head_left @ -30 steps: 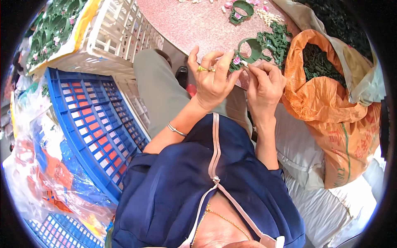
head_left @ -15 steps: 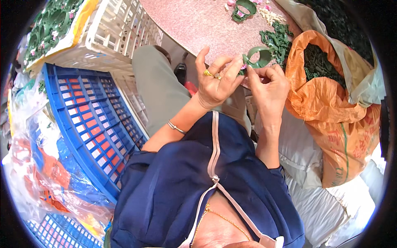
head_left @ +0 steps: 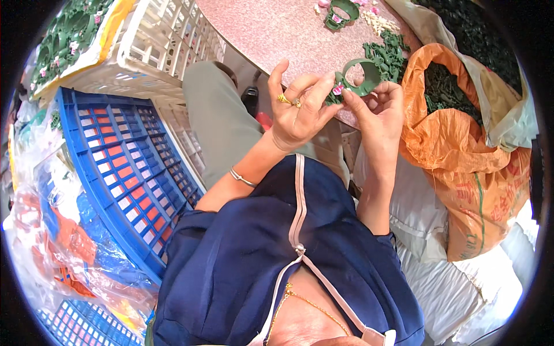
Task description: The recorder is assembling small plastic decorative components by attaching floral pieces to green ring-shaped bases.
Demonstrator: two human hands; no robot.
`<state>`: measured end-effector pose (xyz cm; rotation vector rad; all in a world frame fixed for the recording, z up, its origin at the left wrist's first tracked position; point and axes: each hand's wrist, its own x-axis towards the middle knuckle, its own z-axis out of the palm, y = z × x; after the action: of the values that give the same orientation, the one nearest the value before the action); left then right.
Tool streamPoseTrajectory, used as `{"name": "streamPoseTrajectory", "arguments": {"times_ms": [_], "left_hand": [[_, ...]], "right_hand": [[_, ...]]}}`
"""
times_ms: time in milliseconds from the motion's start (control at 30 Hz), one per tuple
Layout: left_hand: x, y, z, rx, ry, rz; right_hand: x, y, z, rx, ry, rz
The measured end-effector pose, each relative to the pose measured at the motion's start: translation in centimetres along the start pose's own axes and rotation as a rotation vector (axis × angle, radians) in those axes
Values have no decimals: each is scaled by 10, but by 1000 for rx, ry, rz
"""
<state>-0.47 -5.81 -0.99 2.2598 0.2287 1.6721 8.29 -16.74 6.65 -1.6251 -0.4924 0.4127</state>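
Over the near edge of the round table, a green plastic ring-shaped piece [head_left: 374,76] is held up between my two hands. A small pink flower [head_left: 337,90] shows on its left part. My left hand [head_left: 300,109] pinches that left part between thumb and index finger, its other fingers raised apart. My right hand [head_left: 382,118] grips the lower right of the ring, thumb near the flower and fingers curled behind. Farther back on the table lies a similar green ring piece [head_left: 334,24] with a pink flower. Just beyond my right hand is a heap of small green parts [head_left: 388,55].
The pink speckled table [head_left: 259,29] also bears small cream pieces [head_left: 381,23]. At right stands an orange woven sack [head_left: 444,144] of dark green parts. On my left are a white plastic crate [head_left: 156,52], a blue basket [head_left: 86,150] and clear plastic bags [head_left: 40,213].
The green ring piece has tilted and risen slightly, showing more of its opening. The pink flower is now uncovered, and my right thumb has shifted a little.
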Motion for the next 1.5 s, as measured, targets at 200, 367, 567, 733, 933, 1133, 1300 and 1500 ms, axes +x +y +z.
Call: {"name": "streamPoseTrajectory", "arguments": {"times_ms": [200, 367, 567, 733, 933, 1133, 1300, 1500], "left_hand": [[7, 1, -3, -31, 5, 46], [6, -8, 1, 117, -134, -205], [-3, -15, 0, 115, -246, -328], [-5, -16, 4, 76, -246, -343], [-6, -16, 7, 41, -209, -340], [-9, -20, 6, 7, -191, -412], [1, -17, -2, 15, -76, -429], [7, -10, -1, 7, -68, -245]], "right_hand": [[4, 12, 2, 114, 22, 5], [17, 26, 2, -224, 125, -163], [67, 15, 15, -705, 61, -560], [113, 18, 56, -990, 60, -821], [155, 20, 86, -1336, 131, -671], [123, -7, 78, -1228, 73, -630], [57, -37, 37, -565, -160, -341], [17, -18, 23, -624, -94, -405]]}}
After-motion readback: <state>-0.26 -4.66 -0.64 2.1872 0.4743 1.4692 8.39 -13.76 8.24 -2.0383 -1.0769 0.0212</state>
